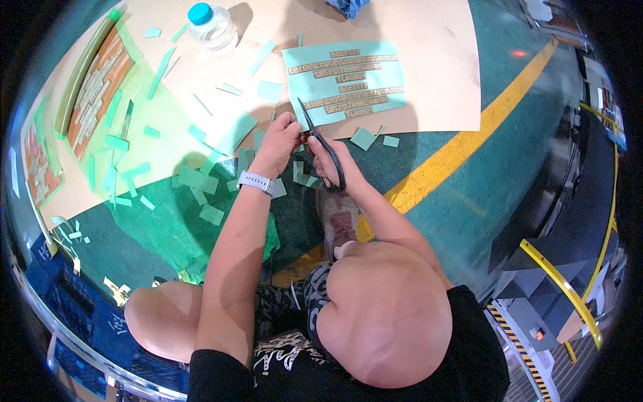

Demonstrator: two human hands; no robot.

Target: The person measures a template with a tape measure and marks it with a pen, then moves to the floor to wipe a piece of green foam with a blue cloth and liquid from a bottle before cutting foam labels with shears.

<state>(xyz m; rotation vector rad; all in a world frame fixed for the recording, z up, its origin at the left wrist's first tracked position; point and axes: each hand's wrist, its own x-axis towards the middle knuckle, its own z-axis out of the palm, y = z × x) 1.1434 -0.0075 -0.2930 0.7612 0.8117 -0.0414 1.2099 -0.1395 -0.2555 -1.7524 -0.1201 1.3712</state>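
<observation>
My left hand (284, 137), a pale watch on its wrist, is closed at the near left corner of a pale green sheet (395, 67) and appears to pinch it. Rows of brown characters, upside down from here, cross the sheet, which looks like a stencil. In my right hand (328, 161) are black-handled scissors (339, 167). Their blades point away from me and lie over the sheet's lower left part. Whether the blades are apart is hard to make out. Just below the hands, small green offcuts (211, 214) are scattered.
A large tan paper (442, 100) covers the floor ahead. On it stand a clear bottle (214, 33) with a blue cap and, at the left, orange-brown lettered sheets (100, 94) edged in green. A yellow floor line (455, 151) runs right. Blue crates (80, 301) stand at lower left.
</observation>
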